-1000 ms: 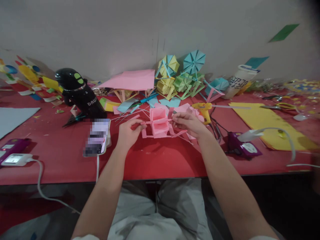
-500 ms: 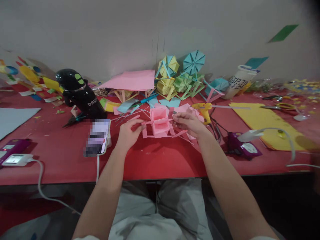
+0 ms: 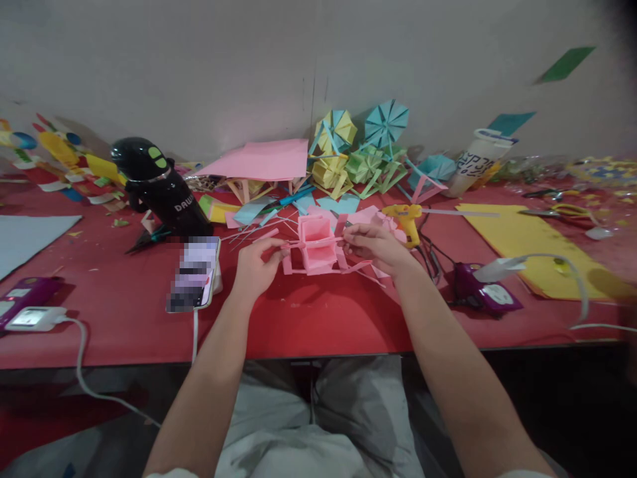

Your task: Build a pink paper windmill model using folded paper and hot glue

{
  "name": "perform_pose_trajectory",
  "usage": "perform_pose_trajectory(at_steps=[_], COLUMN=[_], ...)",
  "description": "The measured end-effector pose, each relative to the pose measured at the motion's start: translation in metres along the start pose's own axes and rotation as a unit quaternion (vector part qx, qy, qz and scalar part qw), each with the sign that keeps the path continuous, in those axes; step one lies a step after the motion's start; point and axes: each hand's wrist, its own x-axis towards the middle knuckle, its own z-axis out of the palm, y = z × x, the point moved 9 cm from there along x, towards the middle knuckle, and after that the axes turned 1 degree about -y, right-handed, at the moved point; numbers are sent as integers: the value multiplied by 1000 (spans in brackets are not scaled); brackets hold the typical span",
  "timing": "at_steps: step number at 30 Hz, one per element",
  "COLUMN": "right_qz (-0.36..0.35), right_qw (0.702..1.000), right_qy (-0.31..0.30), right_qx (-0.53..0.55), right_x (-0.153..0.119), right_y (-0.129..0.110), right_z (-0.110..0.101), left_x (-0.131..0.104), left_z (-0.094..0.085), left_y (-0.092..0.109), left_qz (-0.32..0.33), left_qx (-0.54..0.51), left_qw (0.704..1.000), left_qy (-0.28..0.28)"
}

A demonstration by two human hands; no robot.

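A pink folded-paper model (image 3: pixel 318 255) with box-like compartments and strip legs is on the red table, between my two hands. My left hand (image 3: pixel 259 265) pinches the left end of a thin pink strip that runs across the model. On the other side, my right hand (image 3: pixel 372 245) has its fingers closed on the right end of that strip. Pink paper pieces (image 3: pixel 371 216) lie behind the model. Just right of my right hand rests a yellow glue gun (image 3: pixel 408 224).
Left of my left hand are a phone (image 3: pixel 196 275) and a black bottle (image 3: pixel 164 192). Colourful paper wheels (image 3: pixel 387 124) line the wall. A purple power socket (image 3: pixel 485 292), yellow paper (image 3: pixel 547 255), scissors (image 3: pixel 562 211) and a cup (image 3: pixel 478 162) are at the right.
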Motion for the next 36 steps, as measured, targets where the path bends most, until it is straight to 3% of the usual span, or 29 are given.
perform_pose_trajectory(at_steps=[22, 36], right_qz=[-14, -23], right_qw=[999, 999], right_qy=[-40, -27], right_qx=[3, -5], right_x=[-2, -1], right_y=[-4, -5], right_z=[2, 1], left_x=[1, 2], left_z=[-4, -5], left_y=[5, 3], left_qz=[-3, -11], left_qx=[-11, 7], left_qw=[1000, 999], left_qy=[23, 32])
